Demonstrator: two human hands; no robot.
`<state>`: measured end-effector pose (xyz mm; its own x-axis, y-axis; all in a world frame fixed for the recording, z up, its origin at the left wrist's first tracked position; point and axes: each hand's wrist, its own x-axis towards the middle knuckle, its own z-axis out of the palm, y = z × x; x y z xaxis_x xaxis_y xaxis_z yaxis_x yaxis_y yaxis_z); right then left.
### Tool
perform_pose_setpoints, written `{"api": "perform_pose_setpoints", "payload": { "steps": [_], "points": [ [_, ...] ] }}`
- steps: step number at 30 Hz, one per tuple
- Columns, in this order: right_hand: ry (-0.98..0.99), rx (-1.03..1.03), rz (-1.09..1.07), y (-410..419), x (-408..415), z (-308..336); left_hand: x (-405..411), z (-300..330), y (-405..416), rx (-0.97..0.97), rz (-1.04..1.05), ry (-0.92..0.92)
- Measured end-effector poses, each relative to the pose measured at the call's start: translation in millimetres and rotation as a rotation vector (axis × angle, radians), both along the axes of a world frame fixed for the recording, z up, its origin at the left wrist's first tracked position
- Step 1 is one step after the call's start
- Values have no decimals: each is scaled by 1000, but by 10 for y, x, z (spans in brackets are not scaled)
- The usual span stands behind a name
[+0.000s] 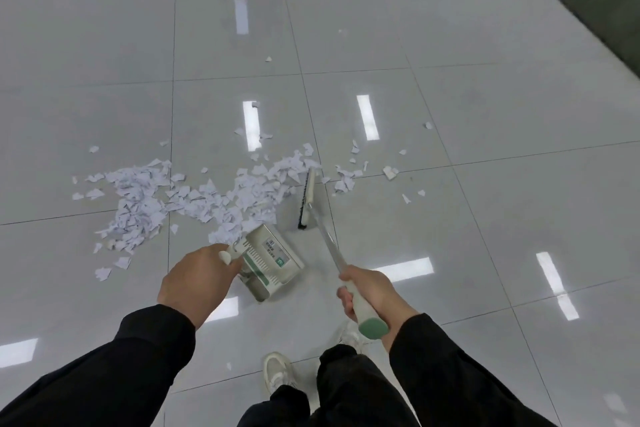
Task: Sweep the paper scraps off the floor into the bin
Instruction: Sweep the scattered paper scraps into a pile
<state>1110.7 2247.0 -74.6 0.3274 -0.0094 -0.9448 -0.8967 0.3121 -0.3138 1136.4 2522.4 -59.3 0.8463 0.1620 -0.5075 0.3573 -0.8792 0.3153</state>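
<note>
a glossy pale grey tiled floor (pixel 450 114) is seen from above, with ceiling lights mirrored in it. torn white paper scraps (pixel 194 198) are spread in a wide band across the middle of the floor, thickest at the left and centre, thinner at the right, with a few stray bits well apart further out. a white long-handled broom with a black bristle strip (pixel 306 199) is set on the floor at the right edge of the main heap, bristle side turned to the scraps. its pale handle with a green end cap is gripped by the right hand (pixel 367 295), fingers curled round it. a white and green dustpan (pixel 273 262) is held low over the floor just near the heap, its mouth touching the nearest scraps. its white handle is gripped by the left hand (pixel 194 282). the hands are kept apart, each clamped on its own tool. black sleeves, dark trousers and a white sneaker (pixel 275 374) are seen at the bottom. a dark green sofa (pixel 595 3) is seen at top right. no bin is in view.
</note>
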Motion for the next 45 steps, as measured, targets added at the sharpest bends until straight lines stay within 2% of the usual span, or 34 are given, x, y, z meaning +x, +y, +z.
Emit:
{"api": "perform_pose_setpoints", "payload": {
  "steps": [5, 10, 16, 21, 24, 29, 36, 39, 45],
  "points": [
    [-36, -152, 27, -946, -90, 237, 308, -46, -410, -21, -15, -4],
    [-79, -364, 91, -1950, 79, 147, 592, 0, -888, -67, -1, -6],
    [-17, -512, 113, -3392, 770, -252, 1090, -132, -1712, -80, 52, 13],
    [89, -471, 158, -4211, 1653, -684, 1521, -295, -2601, -48, 173, 52],
    [84, -377, 163, -4099, 2019, -852, 1611, -265, -2890, -5, 205, 68],
    [79, -256, 238, -3466, 2428, -964, 1580, -241, -3076, -8, 305, 82],
    [68, -81, 436, -2417, 2786, -816, 1638, -127, -3105, 29, 451, 97],
    [86, 7, 456, -2022, 2833, -744, 1627, -114, -3063, 45, 475, 91],
    [85, 157, 395, -2178, 3034, -503, 1693, -84, -3086, 57, 516, 90]
  ]
}}
